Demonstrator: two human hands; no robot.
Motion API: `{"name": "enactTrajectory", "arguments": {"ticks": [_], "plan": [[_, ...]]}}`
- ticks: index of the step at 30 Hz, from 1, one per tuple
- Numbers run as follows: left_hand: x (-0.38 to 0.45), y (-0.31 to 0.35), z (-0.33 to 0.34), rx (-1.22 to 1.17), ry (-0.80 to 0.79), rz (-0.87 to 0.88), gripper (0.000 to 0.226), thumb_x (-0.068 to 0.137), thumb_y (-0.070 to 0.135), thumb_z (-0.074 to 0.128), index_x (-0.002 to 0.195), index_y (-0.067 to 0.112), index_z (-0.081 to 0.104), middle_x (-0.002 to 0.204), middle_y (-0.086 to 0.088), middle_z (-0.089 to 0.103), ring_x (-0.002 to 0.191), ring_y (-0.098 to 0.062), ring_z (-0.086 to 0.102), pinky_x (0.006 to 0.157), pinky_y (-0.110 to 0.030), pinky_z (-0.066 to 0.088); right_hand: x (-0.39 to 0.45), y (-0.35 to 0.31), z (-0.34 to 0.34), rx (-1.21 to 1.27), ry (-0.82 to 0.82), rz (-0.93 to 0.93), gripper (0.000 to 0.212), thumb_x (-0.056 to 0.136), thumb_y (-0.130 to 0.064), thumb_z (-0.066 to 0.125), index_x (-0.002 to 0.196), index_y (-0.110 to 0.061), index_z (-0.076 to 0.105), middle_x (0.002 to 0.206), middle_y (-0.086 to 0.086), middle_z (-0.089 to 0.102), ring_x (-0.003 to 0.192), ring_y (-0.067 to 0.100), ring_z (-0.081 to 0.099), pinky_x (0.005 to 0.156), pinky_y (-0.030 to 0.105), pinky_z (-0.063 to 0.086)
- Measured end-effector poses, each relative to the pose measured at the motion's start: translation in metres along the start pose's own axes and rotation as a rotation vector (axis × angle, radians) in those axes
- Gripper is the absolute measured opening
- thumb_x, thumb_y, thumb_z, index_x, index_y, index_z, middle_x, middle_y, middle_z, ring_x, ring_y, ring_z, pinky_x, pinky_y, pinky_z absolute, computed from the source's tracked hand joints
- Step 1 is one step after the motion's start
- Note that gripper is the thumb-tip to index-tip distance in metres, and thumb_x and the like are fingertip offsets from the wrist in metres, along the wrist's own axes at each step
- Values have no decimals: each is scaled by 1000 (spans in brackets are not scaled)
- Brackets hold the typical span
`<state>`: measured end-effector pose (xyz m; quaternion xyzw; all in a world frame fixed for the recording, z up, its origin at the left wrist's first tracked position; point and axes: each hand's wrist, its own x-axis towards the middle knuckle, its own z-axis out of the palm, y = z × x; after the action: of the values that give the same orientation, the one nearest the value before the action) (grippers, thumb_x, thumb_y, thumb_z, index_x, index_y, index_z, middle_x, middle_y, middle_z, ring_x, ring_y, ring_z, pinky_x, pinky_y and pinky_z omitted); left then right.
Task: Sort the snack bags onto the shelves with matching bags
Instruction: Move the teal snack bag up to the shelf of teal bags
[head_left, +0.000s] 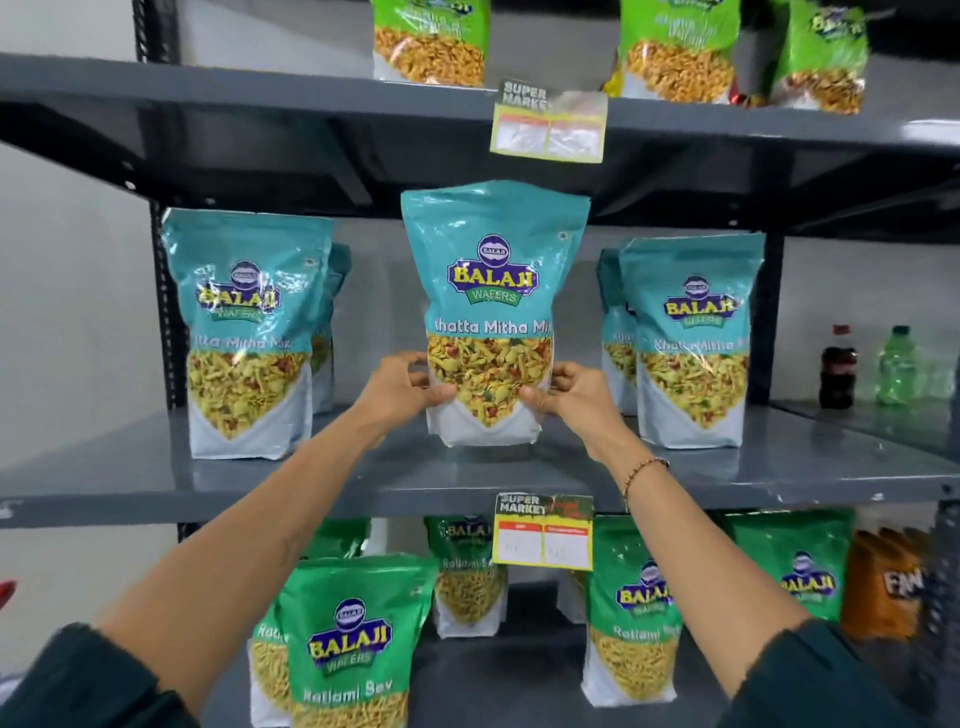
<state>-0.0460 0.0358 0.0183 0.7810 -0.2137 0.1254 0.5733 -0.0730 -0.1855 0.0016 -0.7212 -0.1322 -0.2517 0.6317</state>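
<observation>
Fingers (441, 395) around teal bag (493, 291)

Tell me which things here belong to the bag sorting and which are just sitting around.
Job:
- teal bag held by left hand and right hand
- matching teal bags, left and right
- middle shelf
- green bags below

Bystanders:
- dark soda bottle
- green bottle
- price tags

Dark green sleeves (78, 675) (beaded bracelet (644, 467)).

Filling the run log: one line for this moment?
left hand + right hand | hold teal bag | middle shelf, upright | teal neighbours match
</observation>
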Motion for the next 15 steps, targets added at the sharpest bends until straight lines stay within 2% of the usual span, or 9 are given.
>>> {"name": "enactTrajectory", "arguments": {"ticks": [5, 8, 10, 15], "plan": [[29, -20, 17, -54, 14, -76, 50, 73, 5, 73, 118, 4, 54, 116, -19, 66, 107, -31, 63, 94, -48, 52, 30, 25, -6, -56, -8, 79, 33, 69, -7, 76, 97, -7, 59, 100, 7, 67, 93, 19, 63, 85, 31, 52], [38, -31, 23, -65, -2, -102, 50, 74, 4, 72, 120, 3, 52, 117, -20, 65, 108, -31, 62, 96, -48, 50, 38, 36, -8, -55, -56, 120, 30, 69, -6, 75, 93, -10, 58, 97, 5, 66, 93, 18, 62, 81, 29, 53], [41, -37, 27, -60, 0, -110, 50, 75, 4, 71, 120, 3, 51, 117, -20, 65, 107, -30, 62, 95, -46, 51, 41, 43, -8, -43, -60, 132, 28, 69, -6, 75, 90, -12, 58, 95, 4, 66, 94, 19, 63, 83, 32, 53], [45, -44, 28, -75, 13, -108, 52, 77, 5, 70, 123, 2, 45, 115, -21, 64, 97, -25, 62, 84, -37, 52, 44, 51, -5, -32, -63, 118, 27, 70, -7, 75, 91, -11, 59, 99, 8, 67, 95, 21, 64, 85, 35, 53]]}}
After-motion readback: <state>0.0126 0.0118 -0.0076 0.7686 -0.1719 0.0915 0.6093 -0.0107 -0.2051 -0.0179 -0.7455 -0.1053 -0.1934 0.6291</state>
